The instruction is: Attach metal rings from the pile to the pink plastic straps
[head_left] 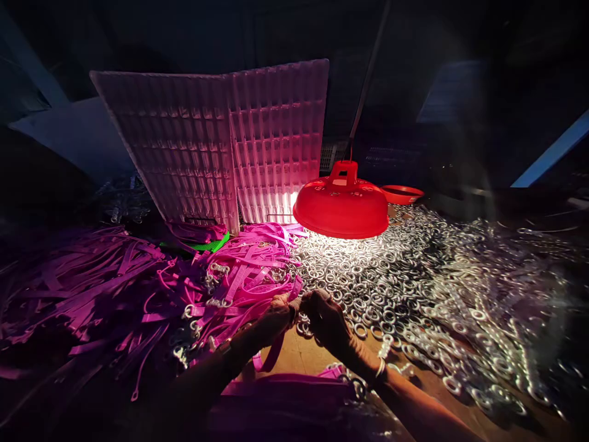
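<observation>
We find the left hand (275, 314) and the right hand (327, 318) brought together at the near middle of the counter (294, 355), fingers curled and meeting over a small item between them. The item is too small and dim to name; a pink strap (271, 356) hangs below the left hand, and we cannot tell whether those fingers are clamped on it. The right-hand fingers are bunched together, but what they grip is hidden. A light band (380, 368) sits on the right wrist.

Directly beyond and to the right of the hands lies a wide heap of metal rings (414, 288), touching the right hand's knuckles. To the left spreads a heap of pink straps (138, 288), some already carrying rings. More pink straps (285, 393) lie at the near edge, between the forearms.

Above the rings hangs a red lamp shade (341, 205), lit beneath. Behind it stands a white moulded grid tray (221, 141), propped upright, with a green piece (209, 245) at its foot. A red dish (401, 194) rests just behind the lamp.
</observation>
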A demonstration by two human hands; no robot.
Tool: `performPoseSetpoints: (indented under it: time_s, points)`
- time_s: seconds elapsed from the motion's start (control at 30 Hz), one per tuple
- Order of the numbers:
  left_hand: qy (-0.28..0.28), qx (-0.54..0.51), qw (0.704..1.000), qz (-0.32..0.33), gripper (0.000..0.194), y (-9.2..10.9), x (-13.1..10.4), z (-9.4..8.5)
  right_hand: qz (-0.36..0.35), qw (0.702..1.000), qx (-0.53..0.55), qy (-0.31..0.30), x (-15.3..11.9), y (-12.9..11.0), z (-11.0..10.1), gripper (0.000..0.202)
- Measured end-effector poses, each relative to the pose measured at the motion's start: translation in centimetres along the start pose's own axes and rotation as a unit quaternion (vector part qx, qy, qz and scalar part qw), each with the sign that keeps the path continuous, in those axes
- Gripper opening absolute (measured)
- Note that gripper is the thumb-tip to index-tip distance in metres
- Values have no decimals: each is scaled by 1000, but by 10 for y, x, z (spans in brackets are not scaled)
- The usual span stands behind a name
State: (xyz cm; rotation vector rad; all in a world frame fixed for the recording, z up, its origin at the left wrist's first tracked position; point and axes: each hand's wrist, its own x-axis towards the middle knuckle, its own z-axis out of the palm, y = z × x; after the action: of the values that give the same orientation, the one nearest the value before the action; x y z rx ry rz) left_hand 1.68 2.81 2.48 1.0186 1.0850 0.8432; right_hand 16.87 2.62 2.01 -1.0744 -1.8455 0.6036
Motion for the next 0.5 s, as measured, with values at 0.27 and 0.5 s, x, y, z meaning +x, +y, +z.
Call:
performPoseSetpoints:
  time_s: [0.27, 0.5]
  points:
    - [-16, 27, 999, -14, 28, 20, 4, 9, 103, 984, 139, 33, 9, 6, -10, 24]
    - [34, -15, 998, 41, 43, 8, 14, 14, 235, 885, 392, 87, 41, 16, -66, 38]
